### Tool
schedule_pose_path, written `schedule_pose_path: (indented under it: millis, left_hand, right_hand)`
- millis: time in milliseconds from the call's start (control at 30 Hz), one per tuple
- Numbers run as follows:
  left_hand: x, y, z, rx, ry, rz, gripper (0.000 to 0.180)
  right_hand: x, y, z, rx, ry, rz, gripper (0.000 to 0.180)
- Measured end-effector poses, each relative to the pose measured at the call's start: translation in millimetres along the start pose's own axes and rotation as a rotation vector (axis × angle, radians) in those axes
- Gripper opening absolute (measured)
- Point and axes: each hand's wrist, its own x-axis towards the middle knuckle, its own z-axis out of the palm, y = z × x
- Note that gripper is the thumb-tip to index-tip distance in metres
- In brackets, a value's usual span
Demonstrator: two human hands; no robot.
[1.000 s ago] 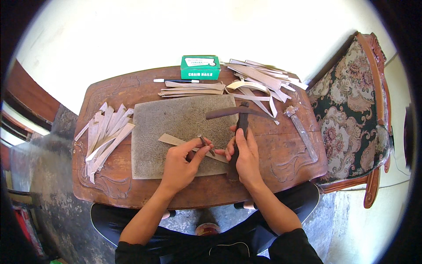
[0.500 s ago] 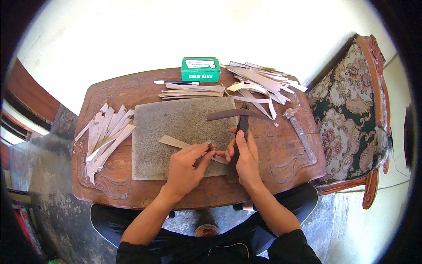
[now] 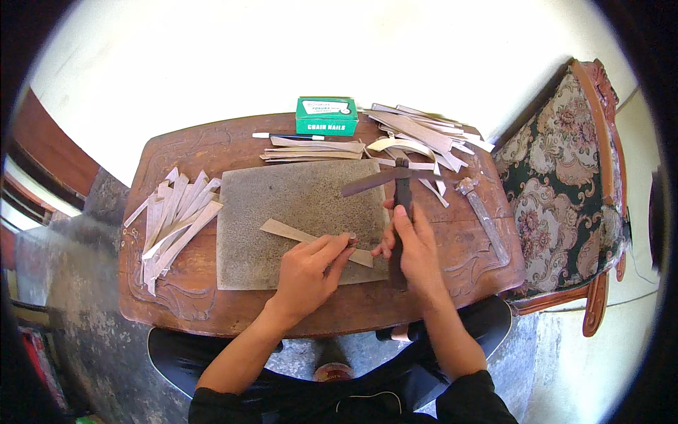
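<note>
My left hand (image 3: 311,271) pinches a small nail (image 3: 352,237) between thumb and fingertips, its round grey head showing at the top. The hand is over a flat tan strip (image 3: 286,230) that lies slantwise on a grey speckled slab (image 3: 296,191) and covers part of it. In my right hand (image 3: 415,247) is a dark hammer (image 3: 402,189), gripped by its handle. The hammer's long, curved head points up and away from me, above the slab's right edge.
The carved wooden table (image 3: 459,233) holds strip piles at left (image 3: 176,212), back (image 3: 311,150) and back right (image 3: 417,134). Behind stand a green box (image 3: 326,116) and a pen (image 3: 289,136). Another hammer-like tool (image 3: 486,220) lies at right, near a floral chair (image 3: 558,169).
My right hand has moved right with the hammer, away from my left hand. The left hand, with the nail, has shifted slightly right, and the nail's head shows more plainly.
</note>
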Motion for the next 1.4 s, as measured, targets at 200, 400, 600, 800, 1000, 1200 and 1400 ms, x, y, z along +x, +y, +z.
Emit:
schedule_pose_path:
  millis: [200, 400, 600, 800, 1000, 1200, 1400]
  left_hand:
    - [-0.9, 1.8, -2.0, -0.009, -0.004, -0.029, 0.016]
    - [-1.9, -3.5, 4.1, 0.007, 0.036, 0.036, 0.018]
    - [-3.4, -1.3, 0.5, -0.006, 0.008, -0.005, 0.016]
    - [-2.6, -0.4, 0.6, -0.004, 0.013, -0.004, 0.016]
    - [-3.3, -3.2, 2.1, -0.008, 0.018, 0.006, 0.018]
    - [-2.5, -2.8, 2.8, -0.012, 0.044, 0.026, 0.017]
    - [-1.5, 0.1, 0.6, -0.018, 0.011, 0.0, 0.013]
  right_hand:
    - [-30.6, -75.1, -10.8, -0.774, -0.084, -0.215, 0.028]
    - [-48.8, -91.0, -7.7, -0.911, -0.171, -0.428, 0.028]
    - [-60.4, -110.1, -3.7, -0.943, -0.096, -0.434, 0.034]
    - [-56.0, -106.9, -6.4, -1.017, -0.242, -0.44, 0.034]
    - [-60.4, -99.9, 0.3, -1.022, -0.228, -0.416, 0.034]
    - [-61.6, -108.2, 1.2, -0.997, -0.211, -0.386, 0.033]
    - [-61.0, -105.0, 4.6, -1.024, -0.232, -0.363, 0.032]
